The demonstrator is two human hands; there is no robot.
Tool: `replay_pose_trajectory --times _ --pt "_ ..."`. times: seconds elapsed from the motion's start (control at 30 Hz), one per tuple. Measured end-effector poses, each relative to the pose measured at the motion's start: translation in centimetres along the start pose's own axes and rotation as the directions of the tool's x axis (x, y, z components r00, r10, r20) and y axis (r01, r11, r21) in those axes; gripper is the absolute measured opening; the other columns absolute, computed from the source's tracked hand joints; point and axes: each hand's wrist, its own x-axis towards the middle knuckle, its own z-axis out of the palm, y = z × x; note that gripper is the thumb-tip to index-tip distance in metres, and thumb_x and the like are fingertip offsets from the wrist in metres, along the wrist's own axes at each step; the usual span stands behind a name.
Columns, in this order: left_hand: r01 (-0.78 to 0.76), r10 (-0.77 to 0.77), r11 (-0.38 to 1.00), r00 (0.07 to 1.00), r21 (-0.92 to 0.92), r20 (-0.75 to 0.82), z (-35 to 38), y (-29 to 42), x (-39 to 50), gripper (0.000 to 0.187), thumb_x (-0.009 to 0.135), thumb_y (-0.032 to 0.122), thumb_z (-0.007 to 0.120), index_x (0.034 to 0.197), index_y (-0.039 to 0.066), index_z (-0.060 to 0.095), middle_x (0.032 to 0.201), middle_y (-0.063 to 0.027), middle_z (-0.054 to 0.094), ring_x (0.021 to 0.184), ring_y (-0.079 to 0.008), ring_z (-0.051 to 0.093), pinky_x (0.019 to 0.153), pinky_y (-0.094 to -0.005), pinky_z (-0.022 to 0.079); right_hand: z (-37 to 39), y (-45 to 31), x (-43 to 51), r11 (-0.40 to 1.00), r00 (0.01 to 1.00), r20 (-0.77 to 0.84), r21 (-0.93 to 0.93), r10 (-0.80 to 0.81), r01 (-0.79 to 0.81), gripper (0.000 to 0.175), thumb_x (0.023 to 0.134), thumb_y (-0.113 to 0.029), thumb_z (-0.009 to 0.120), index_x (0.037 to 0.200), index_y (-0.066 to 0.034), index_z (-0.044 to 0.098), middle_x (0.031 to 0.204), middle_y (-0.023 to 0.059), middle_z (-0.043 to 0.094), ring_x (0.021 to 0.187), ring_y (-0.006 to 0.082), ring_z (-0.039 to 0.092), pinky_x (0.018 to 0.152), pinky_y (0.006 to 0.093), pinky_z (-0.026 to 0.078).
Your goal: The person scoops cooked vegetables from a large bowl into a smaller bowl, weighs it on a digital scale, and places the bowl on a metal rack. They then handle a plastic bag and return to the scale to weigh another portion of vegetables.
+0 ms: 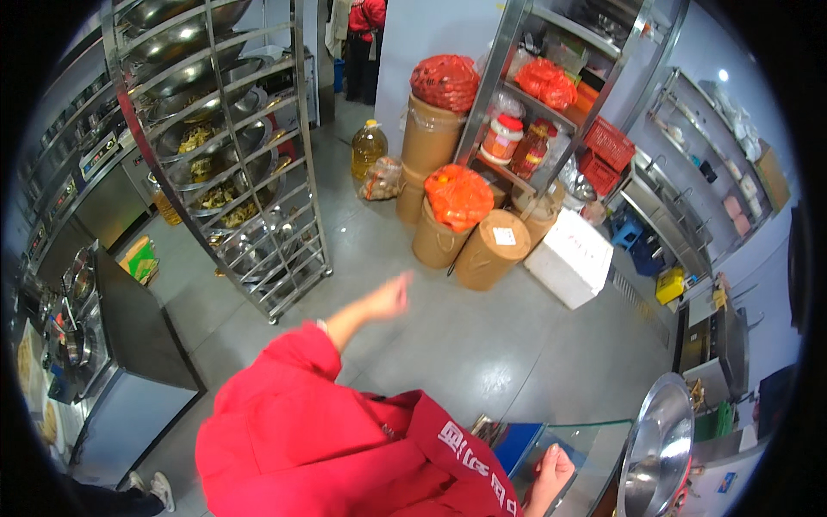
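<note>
My left hand [389, 297] is stretched forward over the grey floor, blurred, with nothing visible in it. Its fingers look partly curled, but the blur hides how far. Close to it on the left stands a wheeled steel rack [307, 161] holding several metal bowls, some with food in them. At the lower right, my right hand [554, 466] is curled into a fist, and no object shows in it. That fist appears over or beside a glass panel [591, 446]; contact cannot be told. A large steel basin [656, 446] stands tilted to its right.
Ahead are brown fibre drums [494, 255], a white foam box [572, 258], an oil jug [369, 148] and a shelving unit [549, 106]. A steel-topped counter [142, 336] stands left, a sink [672, 207] far right. Other people show at the top [366, 39] and lower left [158, 494].
</note>
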Motion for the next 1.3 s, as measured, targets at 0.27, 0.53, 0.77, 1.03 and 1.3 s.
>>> replay_pose_trajectory --times 0.27,0.53,0.77,1.03,1.3 --pt "-0.080 -0.076 0.948 0.884 -0.309 -0.461 -21.6 15.6 12.4 0.088 0.079 0.006 0.062 0.142 0.008 0.002 0.082 -0.0039 0.053 0.067 -0.0120 0.054 0.066 -0.0270 0.048 1.2 -0.2 -0.4 0.966 0.994 0.107 0.251 0.038 -0.064 0.025 0.094 -0.016 0.045 0.103 0.0045 0.056 0.053 0.0049 0.051 0.044 0.0085 0.044 0.045 0.0209 0.037" --pt "-0.071 -0.069 0.948 0.905 -0.310 -0.420 -25.0 20.2 15.3 0.100 0.078 0.012 0.067 0.139 0.001 -0.011 0.082 -0.0028 0.057 0.066 -0.0109 0.056 0.063 -0.0247 0.046 0.5 -0.1 -1.0 0.971 0.981 0.090 0.153 0.170 -0.182 0.033 0.090 -0.005 0.046 0.122 0.0031 0.047 0.070 0.0066 0.060 0.057 0.0089 0.051 0.052 0.0195 0.040" --pt "-0.085 -0.079 0.940 0.887 -0.330 -0.456 -24.5 20.3 16.9 0.096 0.078 0.010 0.064 0.140 0.000 -0.009 0.085 -0.0038 0.058 0.067 -0.0122 0.057 0.066 -0.0256 0.047 -0.4 0.1 -0.5 0.981 0.982 0.072 0.075 0.175 -0.181 0.032 0.086 0.002 0.048 0.118 0.0034 0.050 0.080 0.0088 0.063 0.065 0.0093 0.055 0.059 0.0190 0.043" --pt "-0.105 -0.100 0.923 0.863 -0.369 -0.495 -24.4 20.7 17.8 0.096 0.078 0.009 0.064 0.140 0.001 -0.009 0.090 -0.0060 0.060 0.067 -0.0131 0.057 0.068 -0.0283 0.048 -1.7 1.8 -0.7 0.995 0.998 0.003 0.070 0.065 -0.065 0.010 0.088 -0.007 0.052 0.082 -0.0007 0.053 0.062 0.0035 0.055 0.055 0.0069 0.050 0.053 0.0182 0.040" --pt "-0.061 -0.087 0.948 0.895 -0.313 -0.437 -24.0 21.0 18.6 0.056 0.085 0.018 0.058 0.133 0.003 0.036 0.085 -0.0027 0.062 0.065 -0.0102 0.055 0.064 -0.0240 0.046 -3.3 2.4 -0.8 0.978 0.991 0.018 0.162 0.131 -0.132 0.019 0.091 -0.015 0.050 0.078 -0.0010 0.051 0.051 0.0014 0.049 0.049 0.0064 0.046 0.049 0.0181 0.036"
